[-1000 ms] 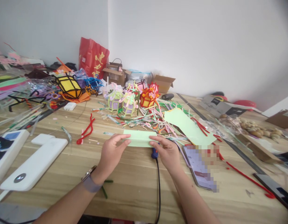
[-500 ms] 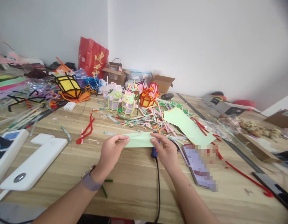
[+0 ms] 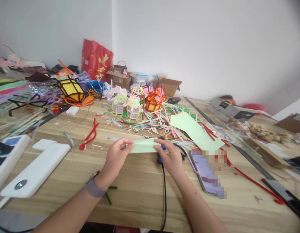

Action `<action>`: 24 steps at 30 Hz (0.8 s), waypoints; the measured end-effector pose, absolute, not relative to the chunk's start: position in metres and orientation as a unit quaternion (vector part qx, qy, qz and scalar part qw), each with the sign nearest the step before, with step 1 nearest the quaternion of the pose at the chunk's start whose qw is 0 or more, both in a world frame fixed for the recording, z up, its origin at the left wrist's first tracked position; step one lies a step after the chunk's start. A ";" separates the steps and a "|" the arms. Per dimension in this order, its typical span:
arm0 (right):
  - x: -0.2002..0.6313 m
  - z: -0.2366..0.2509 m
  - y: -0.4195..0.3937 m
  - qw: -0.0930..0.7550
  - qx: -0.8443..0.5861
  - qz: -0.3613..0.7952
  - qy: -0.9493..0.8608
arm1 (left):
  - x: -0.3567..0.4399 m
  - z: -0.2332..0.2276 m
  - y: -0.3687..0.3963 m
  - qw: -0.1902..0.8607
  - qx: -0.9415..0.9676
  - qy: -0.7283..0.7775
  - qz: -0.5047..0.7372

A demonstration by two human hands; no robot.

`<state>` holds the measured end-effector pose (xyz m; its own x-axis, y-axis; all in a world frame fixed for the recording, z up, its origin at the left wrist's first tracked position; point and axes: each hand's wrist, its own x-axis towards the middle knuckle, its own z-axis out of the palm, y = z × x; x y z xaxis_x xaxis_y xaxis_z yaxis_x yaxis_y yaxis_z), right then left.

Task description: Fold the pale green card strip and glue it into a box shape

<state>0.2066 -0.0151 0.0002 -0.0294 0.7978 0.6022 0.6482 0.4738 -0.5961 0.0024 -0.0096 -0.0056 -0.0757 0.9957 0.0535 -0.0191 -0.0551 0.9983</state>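
A strip of pale green paper (image 3: 143, 146) is stretched between my two hands above the wooden table. My left hand (image 3: 117, 155) pinches its left end between thumb and fingers. At the other end, my right hand (image 3: 170, 157) grips it the same way. Behind my right hand lies a blue tool with a black cord (image 3: 160, 158), partly hidden by the fingers. Sheets of the same green paper (image 3: 196, 129) rest to the right, with a phone (image 3: 205, 173) just in front of them.
Several pipe-cleaner lanterns (image 3: 134, 106) stand behind a pile of loose pipe cleaners (image 3: 152, 124). A white power bank (image 3: 35, 171) is on the left. Red pipe cleaners (image 3: 90, 134) lie left of my hands. Far back are a red bag (image 3: 96, 60) and cardboard boxes (image 3: 170, 86).
My right hand has moved slightly left, toward my left hand, and the paper strip now bends a little along its top. The things on the table have not moved.
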 end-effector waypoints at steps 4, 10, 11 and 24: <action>0.206 -0.001 -0.015 0.482 -0.497 0.077 -0.718 | 0.003 -0.008 -0.008 0.488 0.500 0.500 0.512; 0.206 -0.003 -0.015 0.474 -0.492 0.065 -0.727 | 0.000 -0.009 -0.008 0.438 0.550 0.531 0.473; 0.206 -0.002 -0.016 0.473 -0.493 0.063 -0.727 | 0.000 -0.008 -0.008 0.429 0.555 0.536 0.470; 0.201 0.003 -0.019 0.456 -0.522 0.076 -0.717 | 0.000 -0.012 -0.009 0.425 0.536 0.526 0.506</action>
<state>0.2014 -0.0188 0.0027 -0.0389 0.8169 0.5754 0.6788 0.4442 -0.5847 -0.0003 -0.0086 -0.0123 -0.0645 0.9933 0.0956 0.1340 -0.0863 0.9872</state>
